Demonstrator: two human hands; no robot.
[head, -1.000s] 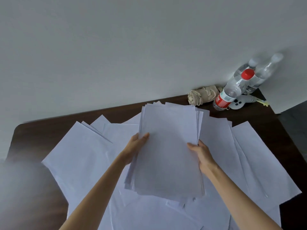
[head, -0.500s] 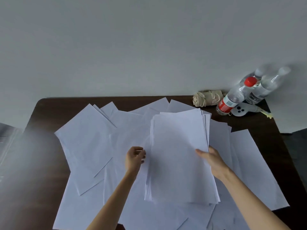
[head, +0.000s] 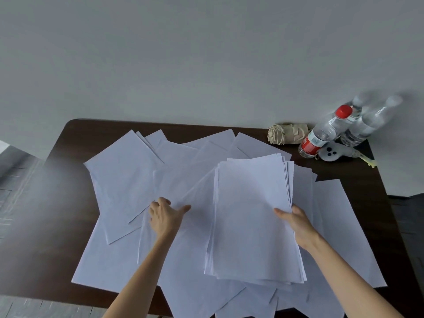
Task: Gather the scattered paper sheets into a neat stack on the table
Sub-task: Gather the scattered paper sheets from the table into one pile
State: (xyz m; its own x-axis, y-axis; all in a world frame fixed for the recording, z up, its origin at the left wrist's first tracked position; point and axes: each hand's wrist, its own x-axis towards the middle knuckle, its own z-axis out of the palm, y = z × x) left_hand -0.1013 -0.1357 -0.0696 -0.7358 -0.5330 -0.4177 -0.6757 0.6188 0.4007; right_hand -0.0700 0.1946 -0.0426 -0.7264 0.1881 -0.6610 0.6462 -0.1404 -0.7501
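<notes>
The gathered stack of sheets [head: 254,216] lies right of centre on the dark tabletop [head: 68,143], on top of other loose paper, its long axis running away from the person with the far edges slightly fanned. The right hand [head: 298,223] holds the stack at its right long edge, thumb on top and fingers tucked beneath. The left hand [head: 164,216] rests to the left of the stack, apart from it, with fingers [head: 158,203] spread flat on a loose sheet [head: 183,187] whose near corner lies under the palm; that sheet stretches away and rightward toward the stack, so the left hand is plainly the nearer one to draw it across. More scattered sheets [head: 121,171] lie farther left and behind. At the far right corner stand water bottles; the red-capped bottle [head: 325,134] carries a red label whose writing is too small to read, beside a rolled beige cloth [head: 286,134].
</notes>
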